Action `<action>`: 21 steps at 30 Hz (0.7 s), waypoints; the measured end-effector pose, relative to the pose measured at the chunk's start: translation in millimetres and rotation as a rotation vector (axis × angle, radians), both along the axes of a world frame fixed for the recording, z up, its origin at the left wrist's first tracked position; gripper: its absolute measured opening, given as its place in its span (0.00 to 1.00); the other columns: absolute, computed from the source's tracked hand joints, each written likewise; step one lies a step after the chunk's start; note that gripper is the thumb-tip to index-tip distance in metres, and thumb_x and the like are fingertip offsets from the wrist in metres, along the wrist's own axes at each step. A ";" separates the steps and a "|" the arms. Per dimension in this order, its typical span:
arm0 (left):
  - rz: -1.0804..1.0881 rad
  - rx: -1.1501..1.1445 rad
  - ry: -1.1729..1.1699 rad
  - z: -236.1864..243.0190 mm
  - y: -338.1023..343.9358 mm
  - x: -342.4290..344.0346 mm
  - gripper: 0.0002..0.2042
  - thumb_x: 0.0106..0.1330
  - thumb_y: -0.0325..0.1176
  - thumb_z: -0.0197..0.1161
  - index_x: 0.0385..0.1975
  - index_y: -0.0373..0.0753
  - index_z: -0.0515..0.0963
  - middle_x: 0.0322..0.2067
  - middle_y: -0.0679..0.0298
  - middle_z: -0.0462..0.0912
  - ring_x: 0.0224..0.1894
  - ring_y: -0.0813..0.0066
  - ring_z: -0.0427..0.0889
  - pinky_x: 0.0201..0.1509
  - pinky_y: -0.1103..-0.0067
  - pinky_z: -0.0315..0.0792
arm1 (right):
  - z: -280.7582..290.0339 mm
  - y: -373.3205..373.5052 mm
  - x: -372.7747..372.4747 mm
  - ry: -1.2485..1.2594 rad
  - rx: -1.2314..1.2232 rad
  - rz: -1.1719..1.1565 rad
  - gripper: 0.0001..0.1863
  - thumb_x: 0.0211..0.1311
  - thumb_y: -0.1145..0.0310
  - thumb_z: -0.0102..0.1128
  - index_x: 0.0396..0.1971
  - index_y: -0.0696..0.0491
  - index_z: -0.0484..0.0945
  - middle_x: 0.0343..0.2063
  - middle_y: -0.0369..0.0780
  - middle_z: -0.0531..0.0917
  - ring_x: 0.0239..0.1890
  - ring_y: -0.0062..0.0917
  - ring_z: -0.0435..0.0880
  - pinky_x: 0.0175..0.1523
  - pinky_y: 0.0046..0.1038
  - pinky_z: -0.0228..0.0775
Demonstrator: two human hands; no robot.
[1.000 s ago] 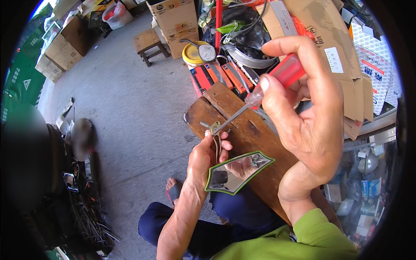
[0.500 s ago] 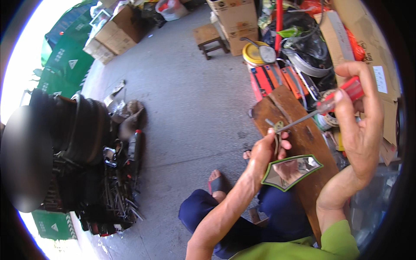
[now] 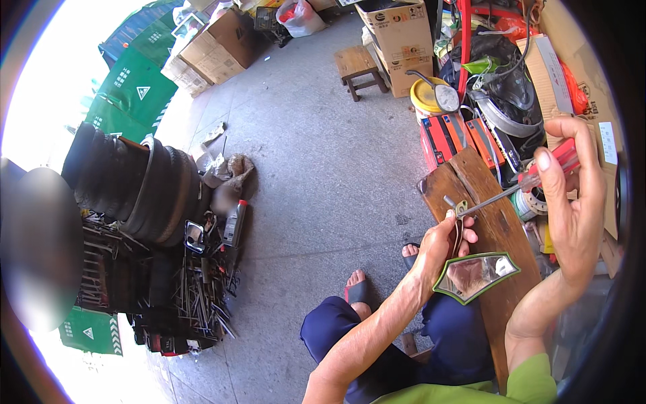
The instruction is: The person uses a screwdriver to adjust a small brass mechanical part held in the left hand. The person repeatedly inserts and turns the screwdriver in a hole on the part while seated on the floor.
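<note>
My left hand [image 3: 439,244] is closed around the stem of a green-framed mirror [image 3: 475,277], its thumb near a small metal bracket [image 3: 461,207] at the stem's end. The mirror's angular glass hangs below that hand, facing up toward me. In my right hand [image 3: 570,192] is a screwdriver [image 3: 496,198] with a red handle, gripped between thumb and fingers. Its long shaft slants down to the left, and the tip meets the bracket. Both hands are above a worn wooden bench [image 3: 503,232]. Part of the stem is hidden by my left fingers.
Red and orange boxes [image 3: 464,138], a yellow-lidded bucket [image 3: 424,95] and a round mirror [image 3: 446,98] stand beyond the bench. A small wooden stool [image 3: 356,64] is farther off. To the left are stacked tires [image 3: 161,192] and a heap of metal rods [image 3: 208,296].
The view has shifted, so the whole scene sits farther right in the picture. Both hands keep their holds, and the screwdriver tip stays at the bracket.
</note>
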State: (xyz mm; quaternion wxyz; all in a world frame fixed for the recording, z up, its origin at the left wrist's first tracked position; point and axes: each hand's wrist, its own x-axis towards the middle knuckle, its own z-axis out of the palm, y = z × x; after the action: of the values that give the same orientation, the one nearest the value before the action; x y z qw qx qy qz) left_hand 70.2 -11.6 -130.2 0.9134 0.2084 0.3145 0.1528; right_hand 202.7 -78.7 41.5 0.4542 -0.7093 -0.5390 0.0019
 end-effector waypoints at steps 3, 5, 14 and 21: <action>-0.009 -0.006 -0.011 2.5 -1.3 3.3 0.21 0.74 0.46 0.33 0.42 0.37 0.72 0.26 0.65 0.77 0.19 0.78 0.66 0.23 0.82 0.63 | 6.1 -3.8 11.8 0.014 -0.119 -0.074 0.13 0.63 0.73 0.54 0.46 0.59 0.69 0.39 0.39 0.74 0.31 0.15 0.75 0.34 0.17 0.68; -0.014 0.000 -0.008 -0.2 -1.0 3.2 0.21 0.74 0.45 0.33 0.42 0.37 0.72 0.25 0.64 0.77 0.19 0.78 0.66 0.23 0.82 0.63 | 5.6 -2.7 13.0 0.004 -0.060 -0.083 0.13 0.62 0.73 0.56 0.44 0.60 0.70 0.38 0.38 0.75 0.28 0.14 0.74 0.32 0.17 0.66; -0.009 -0.010 -0.003 -2.7 -1.0 3.3 0.21 0.74 0.46 0.34 0.42 0.37 0.71 0.25 0.63 0.77 0.18 0.77 0.66 0.22 0.81 0.65 | 15.2 -6.2 -8.8 0.009 -0.030 -0.047 0.14 0.63 0.69 0.56 0.45 0.59 0.68 0.27 0.35 0.75 0.27 0.15 0.76 0.33 0.18 0.66; 0.010 -0.076 -0.052 -3.1 3.3 -4.6 0.22 0.74 0.47 0.34 0.43 0.36 0.71 0.26 0.63 0.78 0.18 0.77 0.66 0.22 0.82 0.65 | 17.1 -1.2 -14.8 0.060 -0.023 -0.096 0.12 0.57 0.78 0.53 0.42 0.57 0.72 0.30 0.33 0.76 0.28 0.11 0.73 0.32 0.15 0.63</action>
State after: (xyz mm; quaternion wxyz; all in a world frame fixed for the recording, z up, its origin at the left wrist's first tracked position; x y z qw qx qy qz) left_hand 65.6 -8.3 -133.3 0.9278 0.1679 0.2970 0.1507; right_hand 187.9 -79.9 58.6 0.4613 -0.7393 -0.4905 0.0076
